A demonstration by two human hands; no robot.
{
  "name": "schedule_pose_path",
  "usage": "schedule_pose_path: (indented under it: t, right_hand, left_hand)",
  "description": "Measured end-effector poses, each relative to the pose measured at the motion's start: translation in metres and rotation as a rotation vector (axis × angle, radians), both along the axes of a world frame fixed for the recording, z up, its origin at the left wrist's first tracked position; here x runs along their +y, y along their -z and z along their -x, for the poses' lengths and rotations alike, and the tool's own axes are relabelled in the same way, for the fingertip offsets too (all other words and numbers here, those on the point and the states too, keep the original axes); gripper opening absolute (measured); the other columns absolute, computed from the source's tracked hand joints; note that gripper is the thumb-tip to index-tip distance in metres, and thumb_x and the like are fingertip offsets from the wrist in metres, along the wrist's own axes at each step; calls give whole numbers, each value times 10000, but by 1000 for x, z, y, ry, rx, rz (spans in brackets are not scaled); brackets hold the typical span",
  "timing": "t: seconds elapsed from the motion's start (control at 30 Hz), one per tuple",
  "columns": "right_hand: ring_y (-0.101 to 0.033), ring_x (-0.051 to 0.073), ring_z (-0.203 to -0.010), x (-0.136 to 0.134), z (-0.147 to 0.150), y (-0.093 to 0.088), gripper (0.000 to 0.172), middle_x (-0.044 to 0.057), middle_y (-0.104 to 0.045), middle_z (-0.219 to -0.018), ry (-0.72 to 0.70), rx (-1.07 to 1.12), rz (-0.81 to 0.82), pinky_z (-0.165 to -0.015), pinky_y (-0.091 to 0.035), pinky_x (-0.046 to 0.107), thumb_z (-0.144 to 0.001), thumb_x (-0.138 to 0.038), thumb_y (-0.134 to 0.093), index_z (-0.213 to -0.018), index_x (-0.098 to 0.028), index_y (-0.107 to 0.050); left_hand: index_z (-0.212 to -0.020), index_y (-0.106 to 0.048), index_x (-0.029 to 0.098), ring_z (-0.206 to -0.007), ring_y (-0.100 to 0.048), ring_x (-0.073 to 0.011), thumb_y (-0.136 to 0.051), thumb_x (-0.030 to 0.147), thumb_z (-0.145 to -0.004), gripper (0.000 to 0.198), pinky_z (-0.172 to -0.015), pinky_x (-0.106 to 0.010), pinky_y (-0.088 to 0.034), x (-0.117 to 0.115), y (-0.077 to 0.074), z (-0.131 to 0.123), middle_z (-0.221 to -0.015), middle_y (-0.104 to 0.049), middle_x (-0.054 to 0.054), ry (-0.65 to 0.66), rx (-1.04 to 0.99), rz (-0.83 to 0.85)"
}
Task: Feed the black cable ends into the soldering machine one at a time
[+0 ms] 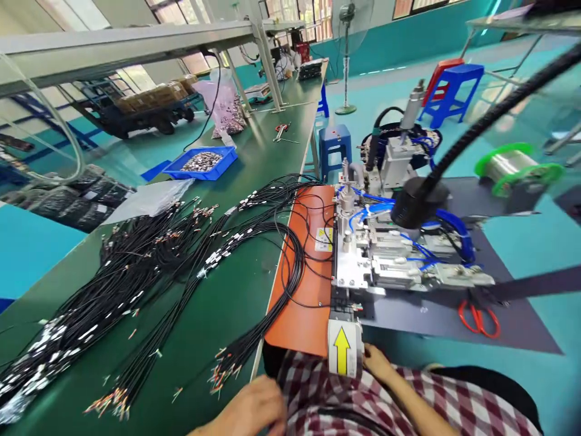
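Note:
My left hand (254, 404) hovers low near the table's front edge, fingers curled, beside the stripped ends of a black cable bundle (227, 363). I cannot see anything in it. My right hand (376, 361) rests against a white block with a yellow arrow (344, 349) at the front of the small machine (385, 254); its fingers are mostly hidden behind the block. Long black cables (136, 284) lie spread over the green table (236, 181), some looping onto the orange mat (308, 303).
Red-handled scissors (479, 318) lie on the grey mat right of the machine. A blue tray of metal parts (202, 162) sits farther back. A black flexible hose (490, 115) arches over the machine. A wire spool (517, 163) and blue stools (333, 145) stand beyond.

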State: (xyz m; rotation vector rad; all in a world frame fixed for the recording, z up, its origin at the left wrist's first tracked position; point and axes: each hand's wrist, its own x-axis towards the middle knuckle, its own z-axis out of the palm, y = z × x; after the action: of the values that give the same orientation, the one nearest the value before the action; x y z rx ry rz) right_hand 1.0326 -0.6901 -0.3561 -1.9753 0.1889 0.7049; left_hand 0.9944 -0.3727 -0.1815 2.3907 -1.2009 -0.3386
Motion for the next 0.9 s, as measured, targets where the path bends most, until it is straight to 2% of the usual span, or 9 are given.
schedule_pose_path:
  t: [0.1,0.17,0.23,0.33,0.43,0.5,0.6,0.73,0.9]
  right_hand:
    - [-652,242,-773,-24,14,-9,190,39,-702,-775,-11,-34,-74,-702,-502,334,-812,-349,-623,-770,-172,-679]
    - [-647,230,-758,-41,20,-24,219,43,-701,-765,-11,-80,-133,-714,-497,333,-799,-377,-614,-779,-168,-677]
    - [-649,221,-786,-52,21,-45,265,53,-706,-822,2,-128,-192,-739,-499,328,-813,-420,-592,-840,-169,-673]
    - [-662,204,-848,-55,11,-80,306,52,-697,-897,71,-194,-279,-796,-500,315,-857,-469,-537,-910,-185,-638]
    - [-657,181,-682,-42,-6,-112,346,46,-669,-821,255,-230,-379,-692,-504,309,-830,-513,-576,-835,-172,-627]
    - [-637,161,-617,-28,-18,-127,376,35,-657,-791,339,-233,-442,-649,-493,297,-794,-544,-610,-822,-169,-630]
    - [-604,143,-569,-7,-30,-138,419,18,-638,-756,460,-186,-562,-597,-477,284,-758,-580,-634,-830,-168,-639]
    - [-581,128,-560,14,-37,-142,420,14,-636,-766,623,-162,-655,-591,-470,278,-766,-577,-637,-846,-165,-649]
    - [-562,134,-568,22,-40,-146,356,9,-629,-713,649,-159,-652,-581,-462,277,-751,-520,-689,-738,-168,-637]
  left_hand:
    - [-1071,-565,206,-922,-590,-183,-435,133,-919,213,-817,-320,-493,-35,-34,-35,-983,-635,-84,-201,-36,75]
    - [-1053,-564,207,-939,-586,-180,-422,141,-933,198,-831,-314,-499,-56,-42,-59,-982,-619,-78,-287,-93,175]
    - [-1052,-569,204,-976,-578,-183,-425,152,-937,192,-871,-331,-499,-73,-36,-77,-1019,-601,-77,-357,-124,210]
    - [-1059,-580,200,-997,-570,-187,-440,153,-934,193,-904,-356,-502,-91,-16,-90,-1042,-591,-74,-392,-165,211]
    - [-1110,-577,195,-1011,-565,-188,-425,125,-932,244,-911,-362,-508,-97,1,-91,-1062,-586,-79,-369,-199,221]
    - [-1173,-561,201,-1032,-561,-191,-410,105,-929,303,-913,-366,-510,-98,7,-89,-1087,-576,-86,-356,-209,216]
    - [-1271,-515,215,-1058,-557,-205,-401,94,-925,384,-908,-379,-511,-96,13,-86,-1119,-562,-98,-354,-235,185]
    - [-1317,-482,208,-1073,-549,-217,-408,92,-921,419,-909,-376,-506,-93,16,-84,-1137,-555,-110,-349,-284,154]
    - [-1317,-485,194,-1080,-540,-215,-422,84,-914,422,-929,-361,-486,-92,16,-84,-1136,-556,-109,-342,-266,140]
